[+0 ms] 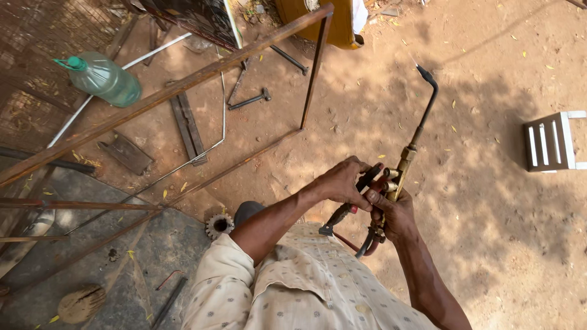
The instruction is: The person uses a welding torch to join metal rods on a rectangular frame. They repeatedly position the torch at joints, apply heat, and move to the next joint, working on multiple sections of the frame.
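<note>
Closest to us, our right hand [394, 214] has its grip wrapped shut round the brass body of the cutting torch [400, 168], down low where the hoses [367, 241] hang off its tail. Just beside it, our left hand [342, 180] closes its fingers on a dark-handled tool [345, 211], with its upper end right against the torch's brass valves, so the two hands meet at the torch's near end. From the grip, the torch's long axis runs up and away from us, slightly rightward, its thin dark neck bending to the nozzle tip [424, 73] over bare dirt ground [489, 201]. Further left stands the rusty steel frame [183, 85], and beyond it a green plastic bottle [104, 78]. Far right, a small slatted stool [550, 142].
</note>
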